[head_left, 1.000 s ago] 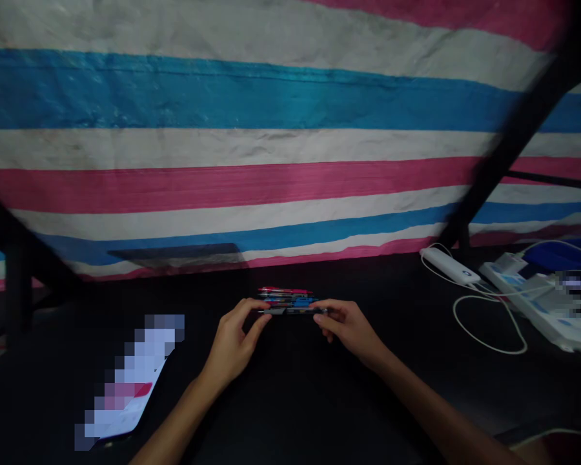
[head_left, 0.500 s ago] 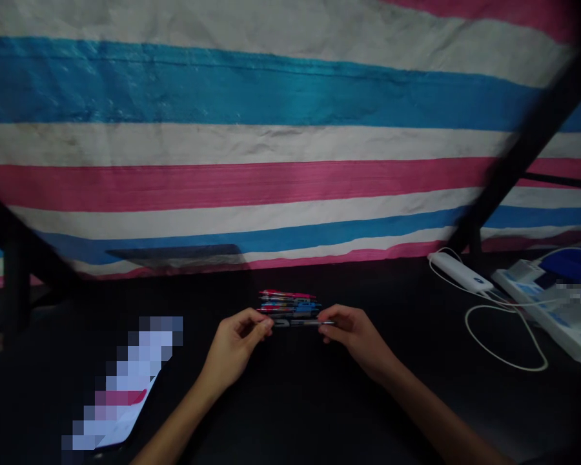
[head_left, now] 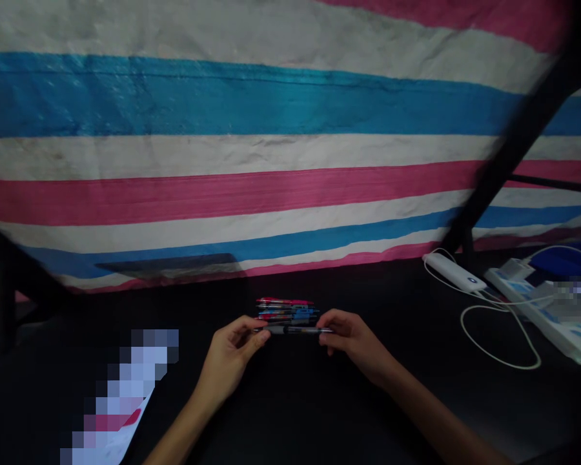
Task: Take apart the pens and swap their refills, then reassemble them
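A dark pen with a clear barrel (head_left: 297, 330) lies level between my two hands. My left hand (head_left: 232, 342) pinches its left end between thumb and fingers. At the other end, the thumb and fingertips of my right hand (head_left: 351, 332) close on it. Just beyond this pen, several pens lie side by side in a row, among them a red pen (head_left: 285, 301) at the back and a blue pen (head_left: 300, 313) nearer. My fingers partly cover the ends of the nearest ones.
On the left of the black table (head_left: 281, 413) lies a phone with a lit, blurred-out screen (head_left: 126, 394). A white power strip (head_left: 542, 316), a white plug-in device (head_left: 452, 272) and a looped cable (head_left: 501, 367) occupy the right. Behind hangs a striped tarp (head_left: 271, 194), with dark frame bars (head_left: 508, 148) alongside.
The pen has turned slightly between my fingers; its grey clip looks different now. Both hands stay at its ends. The whole view has shifted a little as the head moved.
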Tool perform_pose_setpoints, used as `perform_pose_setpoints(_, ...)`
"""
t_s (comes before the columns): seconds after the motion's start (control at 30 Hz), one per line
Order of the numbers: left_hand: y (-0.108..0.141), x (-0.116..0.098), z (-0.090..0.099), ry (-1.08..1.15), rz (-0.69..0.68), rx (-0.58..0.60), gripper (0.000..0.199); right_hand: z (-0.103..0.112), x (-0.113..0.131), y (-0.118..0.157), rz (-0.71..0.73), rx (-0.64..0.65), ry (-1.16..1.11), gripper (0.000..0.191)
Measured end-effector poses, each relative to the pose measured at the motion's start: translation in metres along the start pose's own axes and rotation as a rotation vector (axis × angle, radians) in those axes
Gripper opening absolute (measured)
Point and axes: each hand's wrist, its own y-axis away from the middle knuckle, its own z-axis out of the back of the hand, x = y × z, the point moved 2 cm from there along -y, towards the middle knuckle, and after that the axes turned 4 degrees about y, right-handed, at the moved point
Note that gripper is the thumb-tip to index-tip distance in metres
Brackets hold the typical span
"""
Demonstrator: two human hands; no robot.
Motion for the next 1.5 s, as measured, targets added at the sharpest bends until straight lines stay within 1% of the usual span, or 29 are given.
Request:
perform_pose_setpoints(0.07,-0.0003,0.0004,0.0001,0.008,0.002,-0.001,0.020,0.0007,0.0014,0.0006,-0.027,0.003,-0.032,0.034)
perform_pose_setpoints(0.17,-0.0006,0.0018,0.0000,0.021,0.007,0.004,0.020,0.0013,-0.0007,-0.0003,-0.139,0.010,0.020,0.034)
perform_pose_setpoints(0.2,-0.0006,0.0021,-0.0002,0.026,0.013,0.010,0.020,0.0014,-0.0015,-0.0009,-0.154,0.019,0.047,0.037)
perform_pose_setpoints(0.23,-0.0006,0.0023,-0.0004,0.032,0.018,0.018,0.019,0.0016,-0.0018,-0.0015,-0.146,0.023,0.061,0.038)
perform_pose_setpoints(0.33,-0.0005,0.0017,-0.0010,0.044,0.020,0.042,0.019,0.0029,0.0005,-0.0022,-0.051,0.013,0.026,0.026)
perform_pose_setpoints(0.4,-0.0005,0.0014,-0.0012,0.041,0.015,0.047,0.019,0.0038,0.0019,-0.0018,-0.028,-0.003,-0.003,0.036)
perform_pose_setpoints(0.43,-0.0005,0.0016,-0.0013,0.040,0.015,0.050,0.019,0.0040,0.0018,-0.0017,-0.044,-0.005,-0.003,0.039)
perform_pose_setpoints(0.53,-0.0001,0.0034,-0.0021,0.038,0.019,0.069,0.021,0.0037,-0.0015,-0.0020,-0.131,0.009,0.061,0.033)
perform_pose_setpoints(0.57,0.0000,0.0040,-0.0024,0.036,0.019,0.078,0.021,0.0037,-0.0025,-0.0022,-0.134,0.009,0.089,0.036)
perform_pose_setpoints(0.6,0.0001,0.0046,-0.0026,0.033,0.019,0.086,0.021,0.0038,-0.0030,-0.0024,-0.117,0.005,0.107,0.037)
perform_pose_setpoints(0.7,0.0000,0.0050,-0.0028,0.026,0.024,0.095,0.019,0.0047,-0.0017,-0.0020,-0.014,-0.025,0.078,0.027)
perform_pose_setpoints(0.73,0.0000,0.0048,-0.0026,0.026,0.027,0.091,0.019,0.0050,-0.0011,-0.0016,0.005,-0.034,0.056,0.028)
perform_pose_setpoints(0.8,-0.0001,0.0043,-0.0024,0.035,0.030,0.086,0.018,0.0049,-0.0011,-0.0011,-0.026,-0.037,0.024,0.033)
perform_pose_setpoints(0.9,0.0002,0.0044,-0.0023,0.054,0.030,0.083,0.017,0.0031,-0.0037,-0.0010,-0.131,0.004,0.035,0.033)
perform_pose_setpoints(0.97,0.0004,0.0050,-0.0025,0.060,0.031,0.088,0.017,0.0021,-0.0042,-0.0012,-0.105,0.016,0.056,0.032)
perform_pose_setpoints(1.03,0.0006,0.0054,-0.0028,0.064,0.033,0.096,0.018,0.0020,-0.0027,-0.0009,-0.022,-0.005,0.045,0.025)
perform_pose_setpoints(1.07,0.0006,0.0055,-0.0029,0.068,0.035,0.101,0.018,0.0020,-0.0017,-0.0006,0.003,-0.018,0.028,0.027)
perform_pose_setpoints(1.13,0.0004,0.0057,-0.0030,0.079,0.038,0.109,0.017,0.0018,-0.0009,0.0000,-0.018,-0.032,0.000,0.038)
perform_pose_setpoints(1.23,0.0000,0.0062,-0.0027,0.088,0.040,0.122,0.017,0.0012,-0.0015,-0.0003,-0.114,-0.029,0.028,0.033)
perform_pose_setpoints(1.3,-0.0002,0.0067,-0.0023,0.081,0.038,0.120,0.017,0.0013,-0.0011,-0.0009,-0.094,-0.029,0.054,0.031)
perform_pose_setpoints(1.37,-0.0003,0.0072,-0.0021,0.072,0.036,0.113,0.017,0.0021,0.0004,-0.0010,-0.014,-0.042,0.044,0.026)
perform_pose_setpoints(1.4,-0.0004,0.0075,-0.0022,0.070,0.034,0.109,0.017,0.0026,0.0009,-0.0008,0.015,-0.048,0.027,0.028)
perform_pose_setpoints(1.47,-0.0005,0.0082,-0.0026,0.077,0.029,0.110,0.017,0.0026,0.0004,-0.0001,0.002,-0.040,0.003,0.038)
perform_pose_setpoints(1.5,-0.0006,0.0086,-0.0030,0.088,0.027,0.117,0.017,0.0022,-0.0007,0.0001,-0.034,-0.029,0.006,0.036)
